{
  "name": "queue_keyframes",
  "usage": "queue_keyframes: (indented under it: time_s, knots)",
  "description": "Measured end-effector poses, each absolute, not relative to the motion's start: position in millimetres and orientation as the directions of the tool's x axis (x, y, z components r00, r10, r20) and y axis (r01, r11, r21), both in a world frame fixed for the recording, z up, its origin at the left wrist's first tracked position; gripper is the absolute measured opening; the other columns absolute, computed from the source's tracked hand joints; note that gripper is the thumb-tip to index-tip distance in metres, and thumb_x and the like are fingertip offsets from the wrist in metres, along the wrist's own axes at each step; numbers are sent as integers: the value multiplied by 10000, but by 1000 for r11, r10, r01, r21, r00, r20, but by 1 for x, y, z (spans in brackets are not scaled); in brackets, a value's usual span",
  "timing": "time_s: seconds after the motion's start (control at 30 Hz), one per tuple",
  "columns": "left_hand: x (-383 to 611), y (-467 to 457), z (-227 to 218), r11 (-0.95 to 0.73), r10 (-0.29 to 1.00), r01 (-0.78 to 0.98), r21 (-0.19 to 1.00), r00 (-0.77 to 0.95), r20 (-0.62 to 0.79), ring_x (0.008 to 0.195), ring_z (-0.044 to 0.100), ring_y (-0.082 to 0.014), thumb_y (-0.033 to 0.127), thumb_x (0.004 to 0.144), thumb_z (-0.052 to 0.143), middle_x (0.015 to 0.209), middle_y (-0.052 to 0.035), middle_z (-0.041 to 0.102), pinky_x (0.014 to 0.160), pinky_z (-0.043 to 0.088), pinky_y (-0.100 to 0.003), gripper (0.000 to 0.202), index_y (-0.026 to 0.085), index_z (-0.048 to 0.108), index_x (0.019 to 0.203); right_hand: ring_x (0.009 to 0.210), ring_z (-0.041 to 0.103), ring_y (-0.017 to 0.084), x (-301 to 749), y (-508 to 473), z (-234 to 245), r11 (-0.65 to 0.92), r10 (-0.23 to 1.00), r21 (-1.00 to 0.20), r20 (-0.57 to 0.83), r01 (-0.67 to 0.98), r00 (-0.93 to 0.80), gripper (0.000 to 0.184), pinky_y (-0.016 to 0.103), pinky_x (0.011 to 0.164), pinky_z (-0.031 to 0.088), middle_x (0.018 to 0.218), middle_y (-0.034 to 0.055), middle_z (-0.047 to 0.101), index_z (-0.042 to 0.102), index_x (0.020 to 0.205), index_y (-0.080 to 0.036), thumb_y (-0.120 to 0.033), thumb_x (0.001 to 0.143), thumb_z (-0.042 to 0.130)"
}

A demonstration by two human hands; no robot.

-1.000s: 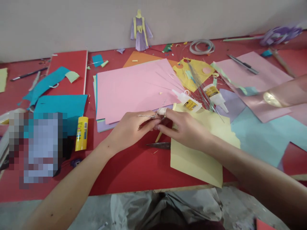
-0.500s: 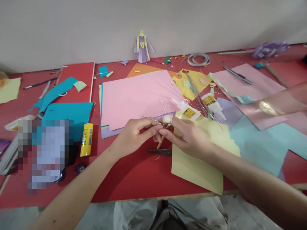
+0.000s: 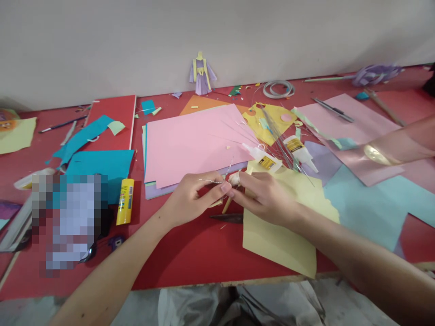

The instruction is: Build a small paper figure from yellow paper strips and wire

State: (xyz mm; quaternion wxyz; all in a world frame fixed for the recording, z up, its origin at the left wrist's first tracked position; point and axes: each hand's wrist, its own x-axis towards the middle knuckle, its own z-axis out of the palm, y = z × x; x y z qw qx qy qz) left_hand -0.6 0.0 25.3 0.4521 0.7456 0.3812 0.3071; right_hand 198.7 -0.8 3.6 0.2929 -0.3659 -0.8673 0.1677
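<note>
Red table (image 3: 190, 253) stood against a pale wall and was littered with paper sheets and offcuts. Your left hand (image 3: 193, 194) and right hand (image 3: 268, 197) met just above the table, in front of the pink sheet (image 3: 193, 140). Your left thumb and forefinger were closed on a thin silver wire (image 3: 210, 181), which ran across the top of that hand. Your right fingertips were pinched on the same wire where the two hands touched; a small white piece (image 3: 234, 178) sat at that joint, and what it was could not be told. Your right wrist lay over the yellow sheet (image 3: 282, 240). Scissors (image 3: 227, 218) lay on the table just below the hands, partly under the yellow sheet. Two glue bottles (image 3: 263, 157) (image 3: 299, 148) lay just beyond your right hand, beside a bundle of loose wires (image 3: 278, 136). A glue stick (image 3: 125, 207) lay well to the left. Another person's arm (image 3: 401, 145) rested on the far right papers. A paper doll (image 3: 201, 72) leaned on the wall.
</note>
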Motion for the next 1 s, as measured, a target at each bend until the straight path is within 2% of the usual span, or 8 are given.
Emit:
queue_keyframes:
  time_s: [0.37,0.77,1.0]
  knots:
    - [-5,-1,25,-355,816,342,870,568,110,621,472,-98,304,942,474,648,18,526,605,404,-216,284,169,528,698,501,464,119,197,-2,4,687,714,-521,355,506,-604,230,240,508,308,545,-37,491,465,754,-219,-307,965,443]
    - [-6,-1,27,-286,806,301,910,589,59,638,494,-105,340,966,437,661,12,542,631,395,-237,337,169,529,690,491,448,99,197,-2,4,690,709,-547,378,475,-595,245,229,500,309,558,-43,483,459,740,-208,-279,975,457]
    - [-7,-1,26,-326,813,293,899,572,109,574,445,-79,290,989,400,610,34,494,587,359,-217,373,160,539,668,507,461,97,198,-2,4,692,705,-548,370,470,-605,236,228,515,318,566,-48,489,471,761,-206,-295,979,470]
